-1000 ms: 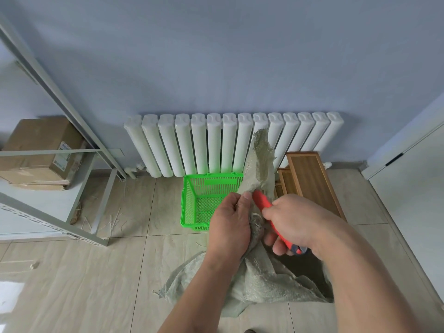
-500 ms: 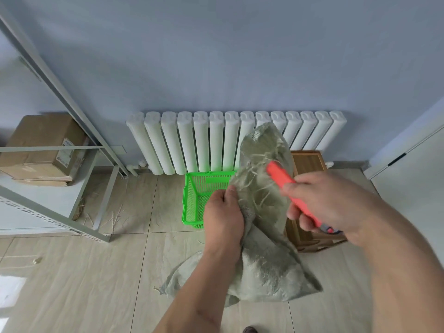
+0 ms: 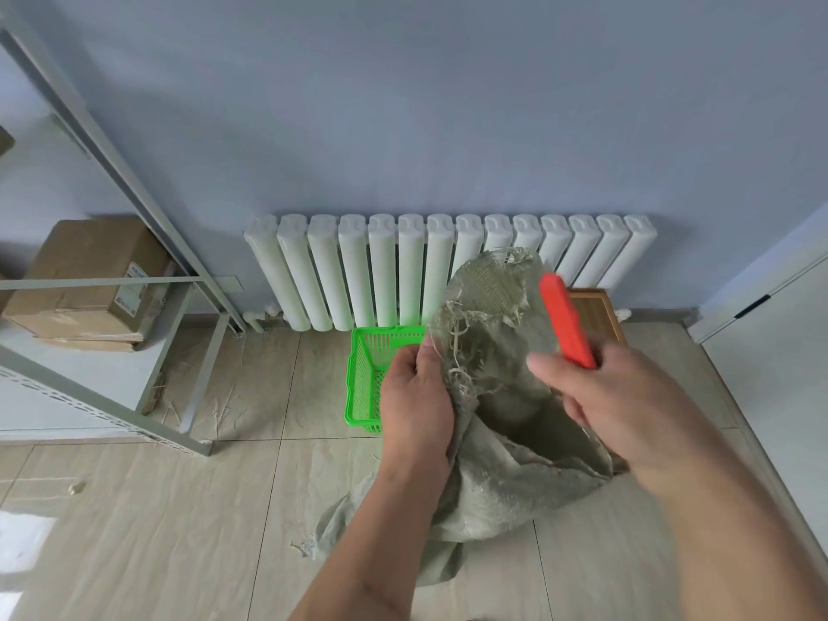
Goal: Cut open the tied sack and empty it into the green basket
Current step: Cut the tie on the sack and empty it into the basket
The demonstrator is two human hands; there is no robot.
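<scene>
The green basket (image 3: 364,378), a slotted plastic one before the ribbed white radiator (image 3: 385,271), is being partly hidden by the coarse woven sack (image 3: 493,351). The sack's frayed mouth is being pinched by the left hand (image 3: 419,405), while an orange cutter (image 3: 567,320) is being gripped by the right hand (image 3: 627,405).

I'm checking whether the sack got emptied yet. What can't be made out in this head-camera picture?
- Sack contents: hidden by its own folded cloth.
- Green basket right side and inside: covered by the sack and left hand.
- Red cutter blade: not visible, lower end buried in the right hand, which is motion-blurred.
- Wooden tray: mostly behind the cutter and sack.
</scene>
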